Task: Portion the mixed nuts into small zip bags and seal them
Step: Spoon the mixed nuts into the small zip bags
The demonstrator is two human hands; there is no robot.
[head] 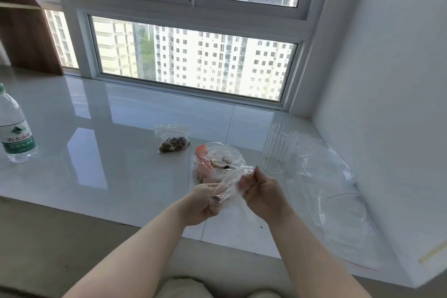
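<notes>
A small clear plastic zip bag (228, 182) hangs between both hands just above the glossy white stone bench (121, 133), its mouth stretched roughly left to right from one hand to the other. The left hand (202, 203) pinches the bag's near-left edge with curled fingers (214, 201); the right hand (262, 195), knuckles up, grips the right edge in a closed fist. Whether the zip is open or pressed shut cannot be told through the crumpled film.

Directly beyond the held bag, and partly seen through it, sits the supply of mixed nuts in a crinkled clear-and-orange packet (212, 162), so the nuts lie on the far side of both hands, about equally close to each. The next move probably turns on that gap: either hand must let go to reach forward, while the other keeps the mouth spread.

Farther back and to the left lies a filled clear zip bag with dark nuts at its bottom (173, 140), one portion apparently done. To the right stand a ribbed clear drinking glass (278, 150) and a loose spread of clear plastic sheets or spare bags (331, 191). A green-labelled water bottle (14, 128) stands at the far left edge.
</notes>
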